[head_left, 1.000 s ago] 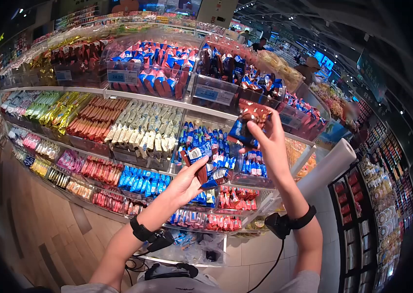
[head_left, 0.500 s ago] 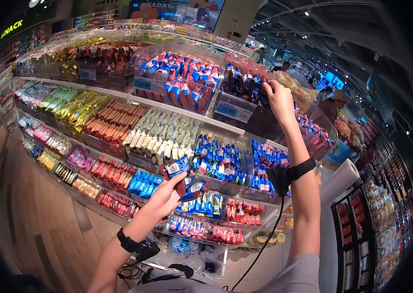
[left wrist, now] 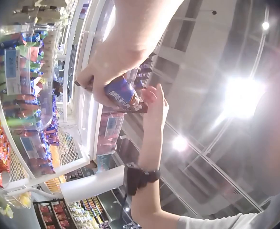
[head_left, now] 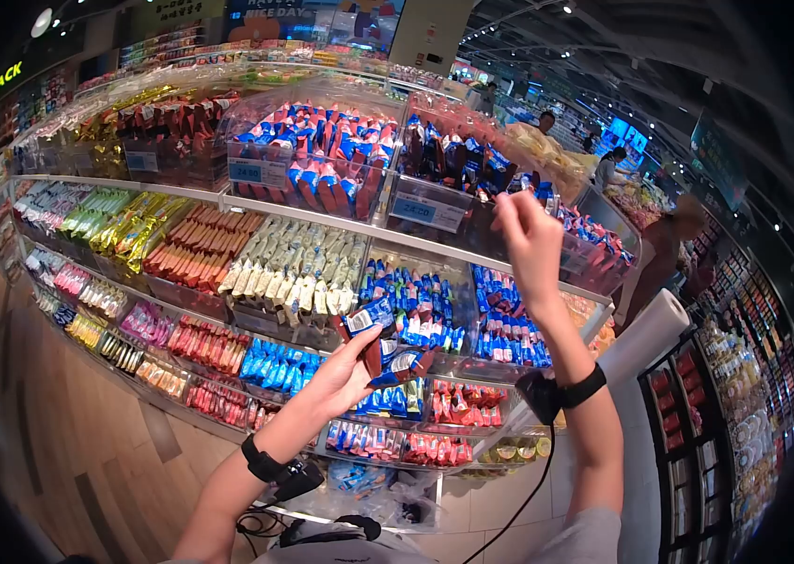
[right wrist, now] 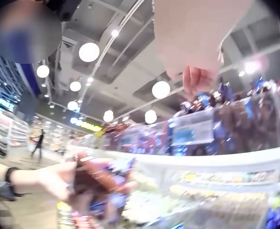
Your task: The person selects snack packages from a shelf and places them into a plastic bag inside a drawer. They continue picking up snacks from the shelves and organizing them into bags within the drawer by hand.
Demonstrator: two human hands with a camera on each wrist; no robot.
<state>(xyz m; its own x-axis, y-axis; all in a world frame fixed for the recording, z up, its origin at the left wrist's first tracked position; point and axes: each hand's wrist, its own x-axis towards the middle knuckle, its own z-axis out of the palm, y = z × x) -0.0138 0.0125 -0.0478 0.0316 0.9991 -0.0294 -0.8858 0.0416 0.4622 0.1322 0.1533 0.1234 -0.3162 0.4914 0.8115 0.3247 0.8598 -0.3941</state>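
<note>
My left hand (head_left: 341,376) grips blue-and-brown snack packets (head_left: 371,318) in front of the middle shelf, thumb over the printed side with a white label. In the left wrist view a blue packet (left wrist: 121,93) sticks out past the fingers. My right hand (head_left: 533,249) is raised before the top-row bin, its fingers loosely curled and no packet showing in them. In the right wrist view its fingers (right wrist: 192,81) point down near the packets in that clear bin (right wrist: 245,126). Dark and blue packets (head_left: 458,155) fill the bin, which carries a price tag (head_left: 427,212).
Tiered shelves hold rows of wrapped snacks, among them white packets (head_left: 289,268) and blue ones (head_left: 406,291). A white roll (head_left: 651,334) juts out at the right end. Beyond it stands a black rack (head_left: 679,414). A person (head_left: 665,244) is at the far right.
My right hand held a brown-and-blue packet, reached up to the top-row bin, and has now drawn back slightly without it. My left hand keeps its packets.
</note>
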